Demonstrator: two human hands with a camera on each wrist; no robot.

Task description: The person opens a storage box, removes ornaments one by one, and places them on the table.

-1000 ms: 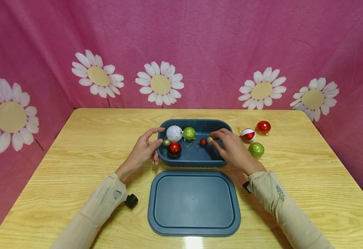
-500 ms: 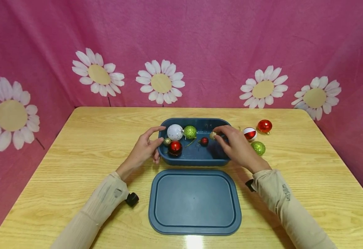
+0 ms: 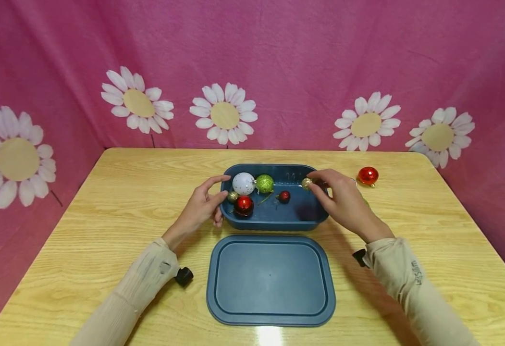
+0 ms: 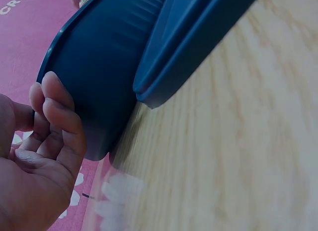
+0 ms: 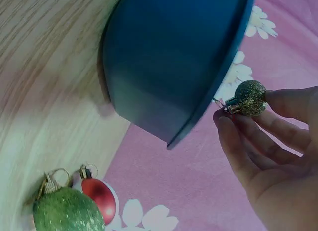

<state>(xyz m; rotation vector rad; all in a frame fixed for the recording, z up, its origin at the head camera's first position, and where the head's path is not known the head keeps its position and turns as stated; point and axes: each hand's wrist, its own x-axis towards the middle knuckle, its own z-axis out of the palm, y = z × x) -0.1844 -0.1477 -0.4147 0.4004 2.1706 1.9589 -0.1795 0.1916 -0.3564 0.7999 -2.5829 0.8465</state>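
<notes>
A dark blue box [image 3: 274, 226] stands mid-table with several Christmas baubles in it. At its left end rests my left hand [image 3: 195, 206], its fingers and thumb curled about the rim. My right hand [image 3: 347, 202] pinches a small gold glitter bauble [image 5: 250, 98] above the box's right end, its metal cap and loop showing in the right wrist view. Inside the box lie a white bauble [image 3: 243, 183], a green glitter bauble [image 3: 264, 183], a larger red bauble [image 3: 243, 205], a small gold bauble [image 3: 232, 197] and a small red bauble [image 3: 284, 196].
A blue lid [image 3: 270, 281] lies flat in front of the box. Right of the box sits a shiny red bauble [image 3: 368, 176]. A green bauble [image 5: 69, 211] and a red-and-white bauble [image 5: 101, 198] are mostly hidden by my right hand in the head view.
My right hand has lifted the small gold bauble off the box floor beside the small red one and carried it right, to the box's right end. My left hand has stayed put.
</notes>
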